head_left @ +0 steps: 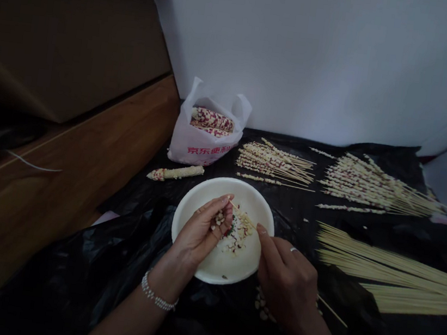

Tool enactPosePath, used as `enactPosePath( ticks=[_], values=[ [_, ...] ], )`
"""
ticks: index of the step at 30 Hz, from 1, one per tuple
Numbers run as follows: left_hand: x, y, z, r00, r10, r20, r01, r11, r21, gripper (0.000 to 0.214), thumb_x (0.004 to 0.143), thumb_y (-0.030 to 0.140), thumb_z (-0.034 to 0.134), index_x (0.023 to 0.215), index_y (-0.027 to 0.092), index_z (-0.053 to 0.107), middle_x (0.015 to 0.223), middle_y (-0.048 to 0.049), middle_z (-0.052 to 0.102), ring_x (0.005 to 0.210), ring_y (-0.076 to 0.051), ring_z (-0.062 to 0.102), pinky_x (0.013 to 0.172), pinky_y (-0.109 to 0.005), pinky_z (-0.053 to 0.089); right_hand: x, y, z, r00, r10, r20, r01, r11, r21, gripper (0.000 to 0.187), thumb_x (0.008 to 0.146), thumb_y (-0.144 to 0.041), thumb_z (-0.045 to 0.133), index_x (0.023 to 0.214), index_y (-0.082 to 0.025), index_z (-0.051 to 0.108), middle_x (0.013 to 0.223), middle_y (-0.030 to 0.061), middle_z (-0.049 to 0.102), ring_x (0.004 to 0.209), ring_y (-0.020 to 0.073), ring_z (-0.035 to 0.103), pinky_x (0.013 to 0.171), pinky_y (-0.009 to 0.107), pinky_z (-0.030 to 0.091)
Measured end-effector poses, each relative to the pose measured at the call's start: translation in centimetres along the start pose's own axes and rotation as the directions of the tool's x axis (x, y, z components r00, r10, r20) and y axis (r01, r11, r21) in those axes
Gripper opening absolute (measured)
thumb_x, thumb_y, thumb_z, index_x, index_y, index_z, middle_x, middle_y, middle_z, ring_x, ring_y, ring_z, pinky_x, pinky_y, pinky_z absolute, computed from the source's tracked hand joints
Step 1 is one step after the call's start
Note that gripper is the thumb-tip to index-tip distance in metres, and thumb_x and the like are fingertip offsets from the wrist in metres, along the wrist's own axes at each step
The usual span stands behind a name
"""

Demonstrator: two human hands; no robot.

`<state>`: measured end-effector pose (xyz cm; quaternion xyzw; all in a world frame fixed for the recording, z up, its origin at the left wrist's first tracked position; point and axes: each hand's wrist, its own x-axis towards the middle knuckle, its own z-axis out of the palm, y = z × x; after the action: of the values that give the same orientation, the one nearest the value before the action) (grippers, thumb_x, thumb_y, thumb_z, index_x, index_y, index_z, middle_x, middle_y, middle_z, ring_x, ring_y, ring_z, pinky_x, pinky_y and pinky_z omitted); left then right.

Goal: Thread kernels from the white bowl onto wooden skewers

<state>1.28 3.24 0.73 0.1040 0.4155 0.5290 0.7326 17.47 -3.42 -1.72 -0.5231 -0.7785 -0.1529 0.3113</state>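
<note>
A white bowl [202,200] with loose corn kernels [239,235] sits on black plastic sheeting in front of me. My left hand [200,233] is cupped over the bowl, fingers curled around several kernels, thumb and forefinger pinching one at the tip of a thin bamboo skewer [244,216]. My right hand [287,277] is closed on that skewer, whose far end sticks out past the hand to the right. Some threaded kernels show under the right hand.
A white plastic bag [205,148] holding red-and-white corn cobs stands behind the bowl, one cob [175,173] lying beside it. Two piles of finished kernel skewers [277,163] [373,187] lie at the back. Bare skewers [391,272] lie at right. A wooden surface [62,168] is at left.
</note>
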Motion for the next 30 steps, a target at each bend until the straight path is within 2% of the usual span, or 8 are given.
enactPosePath(
  ticks=[4, 9, 12, 15, 26, 30],
  values=[
    [0.00, -0.01, -0.17, 0.999, 0.034, 0.016, -0.035, 0.996, 0.087, 0.017, 0.071, 0.017, 0.074, 0.088, 0.013, 0.072, 0.074, -0.0013, 0.067, 0.062, -0.006, 0.060, 0.063, -0.015, 0.053, -0.12, -0.04, 0.05, 1.000, 0.002, -0.006, -0.002, 1.000, 0.017, 0.033, 0.087, -0.006, 0.052, 0.119, -0.008, 0.060, 0.078, 0.0042, 0.066, 0.070, 0.0126, 0.058, 0.062, 0.026, 0.039],
    [-0.14, 0.00, -0.19, 0.996, 0.075, 0.049, -0.080, 0.991, 0.109, 0.019, 0.074, 0.018, 0.072, 0.091, 0.012, 0.073, 0.073, -0.0019, 0.066, 0.064, -0.007, 0.060, 0.066, -0.017, 0.054, -0.25, -0.06, 0.08, 1.000, -0.002, 0.007, 0.001, 0.999, 0.039, 0.032, 0.088, -0.008, 0.053, 0.119, -0.009, 0.060, 0.080, 0.0047, 0.067, 0.072, 0.0127, 0.059, 0.064, 0.026, 0.040],
    [-0.21, 0.02, -0.10, 0.997, 0.072, 0.032, -0.074, 0.993, 0.090, 0.023, 0.073, 0.015, 0.072, 0.096, 0.015, 0.073, 0.073, -0.0015, 0.067, 0.066, -0.008, 0.061, 0.068, -0.017, 0.054, -0.12, -0.11, 0.03, 1.000, -0.001, 0.011, 0.000, 0.999, 0.034, 0.032, 0.089, -0.008, 0.052, 0.119, -0.009, 0.060, 0.077, 0.0041, 0.066, 0.070, 0.0122, 0.059, 0.063, 0.025, 0.040],
    [-0.19, 0.05, -0.01, 0.996, 0.091, -0.007, -0.090, 0.994, 0.069, 0.019, 0.071, 0.011, 0.073, 0.090, 0.015, 0.073, 0.071, -0.0012, 0.066, 0.067, -0.007, 0.061, 0.069, -0.016, 0.053, 0.00, -0.15, 0.00, 1.000, -0.003, 0.007, 0.003, 0.999, 0.035, 0.031, 0.089, -0.008, 0.051, 0.118, -0.009, 0.061, 0.076, 0.0040, 0.066, 0.068, 0.0120, 0.059, 0.062, 0.025, 0.040],
    [-0.18, 0.20, 0.14, 0.999, -0.004, -0.050, 0.005, 1.000, 0.017, 0.008, 0.072, 0.012, 0.072, 0.080, 0.012, 0.072, 0.070, -0.0020, 0.065, 0.063, -0.007, 0.060, 0.064, -0.016, 0.053, -0.18, -0.07, 0.18, 1.000, -0.002, -0.015, 0.003, 0.999, 0.049, 0.030, 0.088, -0.008, 0.053, 0.117, -0.009, 0.062, 0.080, 0.0047, 0.068, 0.068, 0.0125, 0.059, 0.062, 0.025, 0.041],
    [-0.28, 0.11, 0.19, 0.999, 0.008, -0.043, -0.008, 1.000, 0.012, 0.009, 0.070, 0.012, 0.073, 0.080, 0.012, 0.071, 0.070, -0.0014, 0.065, 0.064, -0.007, 0.060, 0.065, -0.016, 0.053, -0.21, -0.13, 0.25, 1.000, -0.002, -0.013, 0.003, 0.998, 0.058, 0.030, 0.088, -0.008, 0.053, 0.117, -0.008, 0.061, 0.080, 0.0053, 0.068, 0.070, 0.0130, 0.059, 0.062, 0.025, 0.041]
  ],
)
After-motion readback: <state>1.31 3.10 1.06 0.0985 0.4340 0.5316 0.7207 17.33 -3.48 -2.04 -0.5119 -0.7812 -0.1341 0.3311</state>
